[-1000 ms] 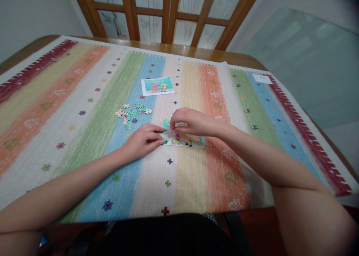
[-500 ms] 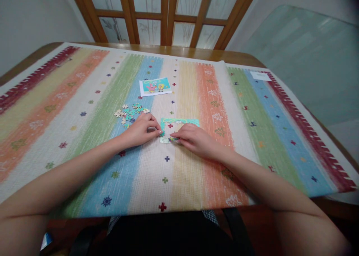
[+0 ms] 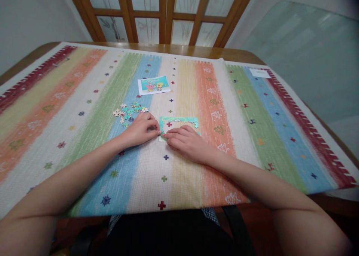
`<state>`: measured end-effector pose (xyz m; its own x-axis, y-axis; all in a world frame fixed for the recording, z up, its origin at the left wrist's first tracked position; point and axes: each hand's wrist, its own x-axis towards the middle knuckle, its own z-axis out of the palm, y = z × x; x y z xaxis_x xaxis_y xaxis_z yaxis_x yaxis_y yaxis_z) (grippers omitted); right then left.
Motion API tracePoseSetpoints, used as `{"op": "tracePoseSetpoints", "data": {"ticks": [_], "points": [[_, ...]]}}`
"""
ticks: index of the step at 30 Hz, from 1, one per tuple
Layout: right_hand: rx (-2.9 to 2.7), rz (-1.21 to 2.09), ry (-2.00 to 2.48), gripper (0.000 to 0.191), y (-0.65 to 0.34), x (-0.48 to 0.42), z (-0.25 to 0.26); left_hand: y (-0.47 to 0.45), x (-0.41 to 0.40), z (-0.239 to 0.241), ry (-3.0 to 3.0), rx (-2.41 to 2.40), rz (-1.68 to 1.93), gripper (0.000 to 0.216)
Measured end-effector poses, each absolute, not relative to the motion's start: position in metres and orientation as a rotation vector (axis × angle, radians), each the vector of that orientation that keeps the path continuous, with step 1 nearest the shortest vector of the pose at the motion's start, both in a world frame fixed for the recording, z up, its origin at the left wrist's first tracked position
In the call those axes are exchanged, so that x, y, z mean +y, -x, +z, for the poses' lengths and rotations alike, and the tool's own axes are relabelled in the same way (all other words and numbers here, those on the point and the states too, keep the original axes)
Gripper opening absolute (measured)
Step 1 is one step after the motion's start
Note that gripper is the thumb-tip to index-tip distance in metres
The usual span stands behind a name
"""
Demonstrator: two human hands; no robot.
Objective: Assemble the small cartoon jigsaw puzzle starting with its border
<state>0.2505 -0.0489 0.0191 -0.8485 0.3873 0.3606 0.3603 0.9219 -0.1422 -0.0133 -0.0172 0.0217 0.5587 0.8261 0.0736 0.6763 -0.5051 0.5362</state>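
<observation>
A partly assembled jigsaw puzzle (image 3: 179, 119) lies on the striped tablecloth. Its teal and green border surrounds a gap where the cloth shows through. At the left border my left hand (image 3: 143, 129) is closed, with thumb and index finger pinched on a small teal puzzle piece, mostly covered by the fingertips. My right hand (image 3: 186, 141) lies low over the lower side, fingers stretched out to the left and one fingertip pressing close to that piece. It hides most of the bottom border. Loose puzzle pieces (image 3: 125, 112) are heaped just beyond my left hand.
A picture card (image 3: 154, 85) with two cartoon figures lies farther back on the tablecloth (image 3: 112, 181). A white paper slip (image 3: 260, 73) is at the far right. Behind the table stand wood-framed glass doors (image 3: 165, 17).
My right hand has shifted left and flattened, its fingers straightening toward the left border. My left hand has stayed by that border, still pinching. The view has tilted slightly.
</observation>
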Motion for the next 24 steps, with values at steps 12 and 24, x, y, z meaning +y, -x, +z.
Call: {"op": "tracePoseSetpoints", "data": {"ticks": [12, 24], "points": [[-2.785, 0.04, 0.621, 0.03, -0.2456, -0.0543, 0.0161, 0.0132, -0.017, 0.0234, -2.377, 1.198, 0.416, 0.024], [-2.785, 0.072, 0.655, 0.029, -0.2461, -0.0531, 0.012, 0.0136, -0.0174, 0.0231, -2.38, 1.191, 0.464, 0.02]]}}
